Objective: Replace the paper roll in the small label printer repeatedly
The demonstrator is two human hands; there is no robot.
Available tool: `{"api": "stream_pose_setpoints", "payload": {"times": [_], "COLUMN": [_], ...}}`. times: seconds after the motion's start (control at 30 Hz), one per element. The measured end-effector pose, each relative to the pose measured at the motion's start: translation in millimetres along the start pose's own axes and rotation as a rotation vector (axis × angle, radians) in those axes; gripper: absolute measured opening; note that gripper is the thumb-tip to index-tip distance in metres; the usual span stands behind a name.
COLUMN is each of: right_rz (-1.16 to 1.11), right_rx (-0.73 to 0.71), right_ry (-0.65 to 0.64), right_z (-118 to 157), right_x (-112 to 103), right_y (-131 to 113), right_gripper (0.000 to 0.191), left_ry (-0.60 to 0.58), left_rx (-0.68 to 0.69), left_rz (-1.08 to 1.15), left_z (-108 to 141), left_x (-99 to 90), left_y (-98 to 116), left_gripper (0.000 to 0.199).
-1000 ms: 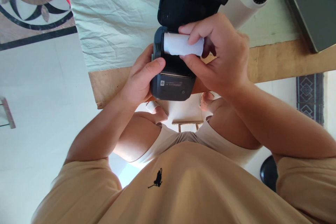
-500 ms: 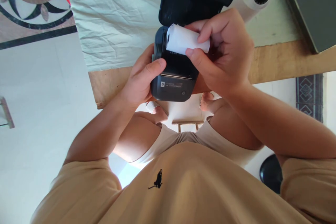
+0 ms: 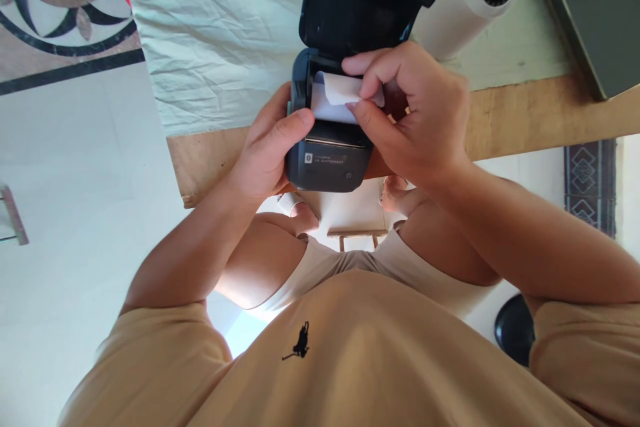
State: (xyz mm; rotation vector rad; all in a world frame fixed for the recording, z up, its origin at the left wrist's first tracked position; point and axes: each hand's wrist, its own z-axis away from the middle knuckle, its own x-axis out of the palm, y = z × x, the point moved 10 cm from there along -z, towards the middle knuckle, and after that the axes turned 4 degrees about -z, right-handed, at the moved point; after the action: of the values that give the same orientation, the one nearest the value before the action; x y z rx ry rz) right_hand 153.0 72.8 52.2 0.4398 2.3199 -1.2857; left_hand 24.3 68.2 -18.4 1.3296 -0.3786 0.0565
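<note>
A small dark printer is at the front edge of the table, its black lid swung open at the back. My left hand grips its left side, thumb on top. Inside the compartment lies a white paper roll, with a loose flap of paper lifted above it. My right hand pinches this paper between thumb and fingers, over the right side of the compartment. Its fingers hide the roll's right end.
Behind my right hand a larger white roll with a dark core lies on the pale green cloth. A dark flat box is at the far right. The wooden table edge runs along the front.
The paper roll has gone down from above the printer into its compartment, and a flap of its paper is now lifted. My right hand has moved slightly left. My left hand keeps its hold.
</note>
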Motion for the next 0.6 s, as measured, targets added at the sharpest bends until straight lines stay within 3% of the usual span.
{"api": "stream_pose_setpoints", "payload": {"times": [0.33,0.6], "right_rz": [0.097,0.141], "right_rx": [-0.369,-0.407], "right_ry": [-0.005,-0.046], "right_z": [13.4,22.3], "right_x": [-2.1,4.5], "right_y": [-43.4,-45.7], "right_gripper": [0.010,0.010], "left_ry": [-0.006,-0.033], "left_rx": [-0.012,0.116], "left_rz": [-0.029,-0.011], "left_z": [-0.1,-1.0], "left_x": [-2.5,3.4], "left_y": [2.9,10.1], "left_gripper": [0.031,0.057]}}
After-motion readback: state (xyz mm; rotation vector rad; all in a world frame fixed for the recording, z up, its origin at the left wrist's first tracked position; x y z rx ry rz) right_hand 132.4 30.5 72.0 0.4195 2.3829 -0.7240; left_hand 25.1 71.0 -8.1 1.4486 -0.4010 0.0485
